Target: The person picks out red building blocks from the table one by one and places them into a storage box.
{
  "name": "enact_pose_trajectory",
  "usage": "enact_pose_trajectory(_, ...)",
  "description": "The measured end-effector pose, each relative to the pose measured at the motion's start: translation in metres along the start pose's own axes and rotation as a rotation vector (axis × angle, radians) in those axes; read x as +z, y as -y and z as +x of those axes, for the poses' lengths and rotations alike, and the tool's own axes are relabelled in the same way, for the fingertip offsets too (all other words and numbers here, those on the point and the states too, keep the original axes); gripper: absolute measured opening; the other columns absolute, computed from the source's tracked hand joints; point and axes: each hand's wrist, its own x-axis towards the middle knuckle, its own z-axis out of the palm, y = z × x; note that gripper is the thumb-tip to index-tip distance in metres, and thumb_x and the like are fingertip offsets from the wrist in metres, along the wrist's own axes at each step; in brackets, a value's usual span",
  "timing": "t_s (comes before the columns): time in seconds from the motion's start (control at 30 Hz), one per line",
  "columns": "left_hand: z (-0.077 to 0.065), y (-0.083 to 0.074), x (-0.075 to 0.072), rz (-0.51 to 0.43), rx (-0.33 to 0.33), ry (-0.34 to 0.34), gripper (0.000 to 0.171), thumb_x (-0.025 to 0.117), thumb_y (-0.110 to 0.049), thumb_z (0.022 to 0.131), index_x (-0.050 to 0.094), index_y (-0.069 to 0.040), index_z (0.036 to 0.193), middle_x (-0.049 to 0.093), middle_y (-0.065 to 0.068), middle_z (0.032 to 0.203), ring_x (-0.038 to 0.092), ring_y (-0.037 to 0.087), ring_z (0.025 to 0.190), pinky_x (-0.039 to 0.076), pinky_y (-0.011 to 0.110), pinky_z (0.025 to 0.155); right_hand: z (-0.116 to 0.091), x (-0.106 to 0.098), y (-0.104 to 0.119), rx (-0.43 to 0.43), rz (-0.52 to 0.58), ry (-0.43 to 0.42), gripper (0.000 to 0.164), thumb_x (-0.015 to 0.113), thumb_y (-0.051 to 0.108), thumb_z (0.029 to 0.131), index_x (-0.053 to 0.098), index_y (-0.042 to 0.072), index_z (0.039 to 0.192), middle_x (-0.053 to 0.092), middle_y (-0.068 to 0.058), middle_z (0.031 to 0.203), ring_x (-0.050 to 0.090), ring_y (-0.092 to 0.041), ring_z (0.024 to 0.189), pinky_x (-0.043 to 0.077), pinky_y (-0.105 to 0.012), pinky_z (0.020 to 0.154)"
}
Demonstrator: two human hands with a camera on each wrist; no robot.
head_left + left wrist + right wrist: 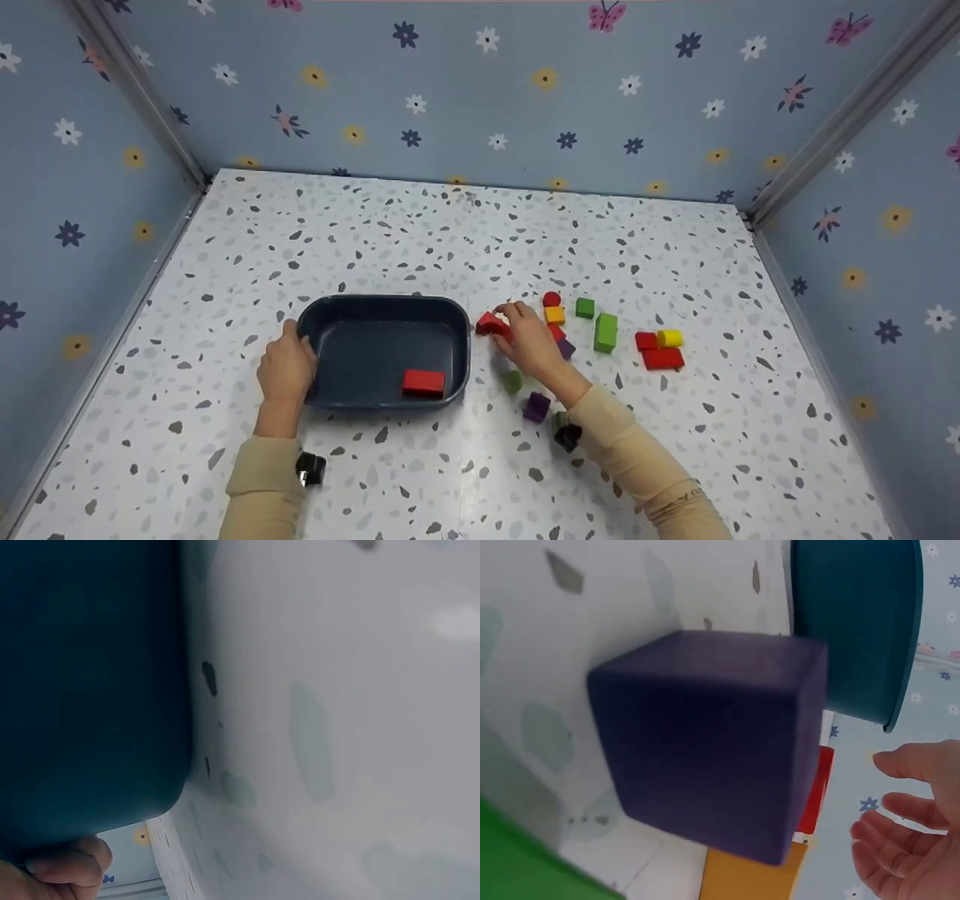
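My left hand grips the left rim of a dark blue basin; in the left wrist view its curled fingers are at the basin's edge. One red rectangular block lies inside, near the front right corner. My right hand is over the loose blocks right of the basin, thumb and fingers spread around a red block. The right wrist view shows this hand with a gap between thumb and fingers and nothing held. A purple cube fills the middle of that view.
Around the right hand lie a red round block, an orange block, green blocks and a purple block. Farther right, a yellow cylinder touches red blocks. Flower-patterned walls enclose the speckled table.
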Motion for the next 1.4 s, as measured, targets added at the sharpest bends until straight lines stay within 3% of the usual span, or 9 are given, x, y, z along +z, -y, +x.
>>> enact_pose_trajectory(0.23, -0.002, -0.001, -0.001, 0.001, 0.003, -0.007, 0.023, 0.043, -0.009, 0.09, 0.043, 0.003, 0.109, 0.055, 0.036, 0.088, 0.055, 0.05, 0.072, 0.04, 0.055, 0.056, 0.001, 0.005, -0.005, 0.048, -0.06, 0.108, 0.047, 0.069, 0.017, 0.077, 0.048, 0.005, 0.117, 0.051, -0.012, 0.104, 0.05, -0.023, 0.088, 0.044, -0.033, 0.081)
enact_pose_trajectory(0.63, -0.001, -0.001, -0.001, 0.01, -0.019, 0.01, 0.026, 0.043, -0.01, 0.091, 0.043, 0.004, 0.113, 0.056, 0.034, 0.09, 0.056, 0.048, 0.074, 0.041, 0.053, 0.058, 0.009, 0.008, -0.006, 0.248, 0.011, 0.306, 0.059, 0.069, 0.016, 0.077, 0.04, 0.011, 0.129, 0.045, -0.015, 0.125, 0.048, -0.026, 0.106, 0.038, -0.039, 0.09)
enact_pose_trajectory(0.93, -0.001, -0.001, -0.001, 0.0, -0.014, -0.001, 0.027, 0.043, -0.01, 0.091, 0.043, 0.003, 0.114, 0.056, 0.034, 0.091, 0.056, 0.048, 0.075, 0.041, 0.054, 0.059, 0.011, 0.01, -0.007, 0.233, 0.024, 0.291, 0.047, 0.063, 0.009, 0.081, 0.044, 0.009, 0.125, 0.053, -0.013, 0.113, 0.053, -0.023, 0.096, 0.042, -0.037, 0.085)
enact_pose_trajectory(1.17, 0.0, -0.001, -0.001, -0.005, -0.003, -0.019, 0.025, 0.044, -0.008, 0.09, 0.043, 0.004, 0.112, 0.056, 0.034, 0.089, 0.056, 0.048, 0.074, 0.04, 0.054, 0.058, 0.013, 0.012, -0.007, 0.272, 0.064, 0.29, 0.049, 0.064, 0.009, 0.08, 0.045, 0.01, 0.125, 0.053, -0.013, 0.116, 0.052, -0.023, 0.098, 0.041, -0.037, 0.087)
enact_pose_trajectory(1.4, -0.002, -0.001, -0.001, -0.003, 0.006, -0.001, 0.026, 0.043, -0.009, 0.09, 0.043, 0.004, 0.112, 0.057, 0.034, 0.085, 0.057, 0.046, 0.068, 0.041, 0.051, 0.054, 0.01, 0.012, -0.01, 0.246, 0.112, 0.254, 0.048, 0.066, 0.007, 0.078, 0.047, 0.007, 0.122, 0.055, -0.012, 0.11, 0.052, -0.02, 0.092, 0.042, -0.034, 0.085)
